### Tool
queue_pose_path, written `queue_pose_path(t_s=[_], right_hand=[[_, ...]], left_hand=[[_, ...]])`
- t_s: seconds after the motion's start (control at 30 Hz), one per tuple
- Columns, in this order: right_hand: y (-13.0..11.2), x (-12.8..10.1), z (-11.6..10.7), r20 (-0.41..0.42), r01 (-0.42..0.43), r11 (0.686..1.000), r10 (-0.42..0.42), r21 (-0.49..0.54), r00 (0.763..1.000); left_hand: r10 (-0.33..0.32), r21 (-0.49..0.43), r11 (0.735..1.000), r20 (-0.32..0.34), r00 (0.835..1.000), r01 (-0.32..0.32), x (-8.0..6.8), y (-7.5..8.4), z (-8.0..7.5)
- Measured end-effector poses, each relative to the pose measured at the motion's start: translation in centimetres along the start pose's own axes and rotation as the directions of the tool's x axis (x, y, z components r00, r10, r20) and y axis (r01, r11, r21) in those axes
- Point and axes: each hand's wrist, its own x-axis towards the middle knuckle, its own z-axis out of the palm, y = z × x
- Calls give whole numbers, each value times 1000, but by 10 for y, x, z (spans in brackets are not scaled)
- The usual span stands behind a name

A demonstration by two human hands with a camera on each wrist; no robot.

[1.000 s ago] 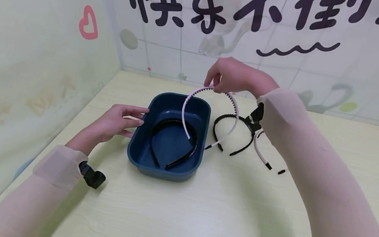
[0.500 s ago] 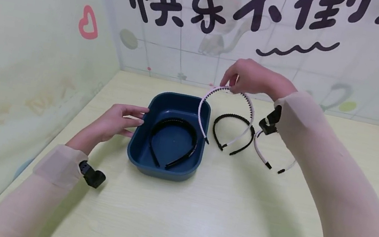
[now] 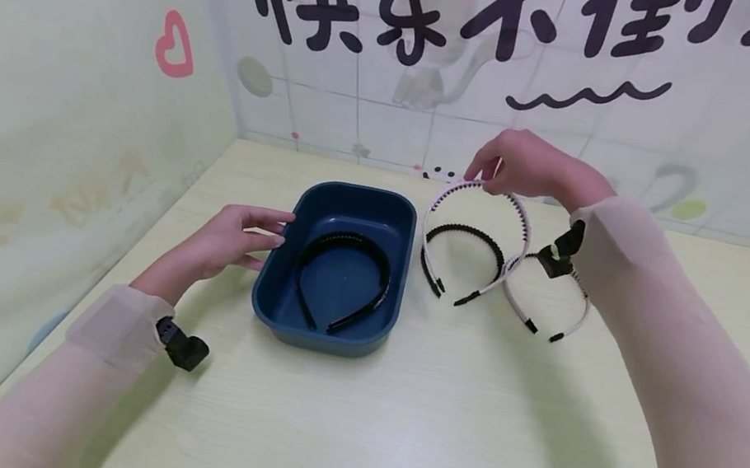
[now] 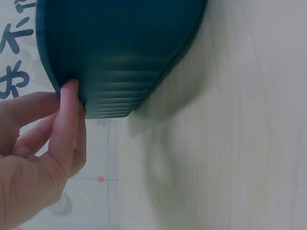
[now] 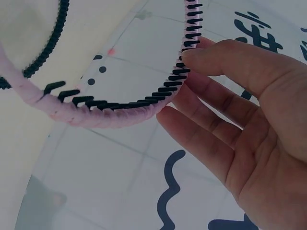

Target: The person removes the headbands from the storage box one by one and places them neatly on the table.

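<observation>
My right hand [image 3: 519, 163] pinches a light pink headband [image 5: 110, 119] with black comb teeth by its top, tips hanging down. The band overlaps a black ribbed headband [image 3: 468, 229] lying on the table; I cannot tell whether they touch. My left hand [image 3: 223, 241] holds the left rim of a dark blue bin [image 3: 320, 341]; in the left wrist view, some fingers lie on its outer wall while another digit goes behind the rim. Inside the bin rests a black headband [image 3: 350, 240].
Another pale pink headband [image 3: 518, 309] lies on the table to the right, beside the black ribbed one and partly behind the right wrist's camera. A printed wall covering [image 3: 393, 128] rises behind the pale wooden table [image 3: 338, 445] and along its left side.
My right hand has moved right with the pink headband, from over the bin's right edge to above the black ribbed headband. The left hand and the bin have stayed put.
</observation>
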Motion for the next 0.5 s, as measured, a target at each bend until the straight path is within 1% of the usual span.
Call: queue_pose_path(t_s=[0.5], right_hand=[[28,-21,7,-16,-46,998,47,50,999]], left_hand=[[5,8,1000,1,1000,-5,0,0,0]])
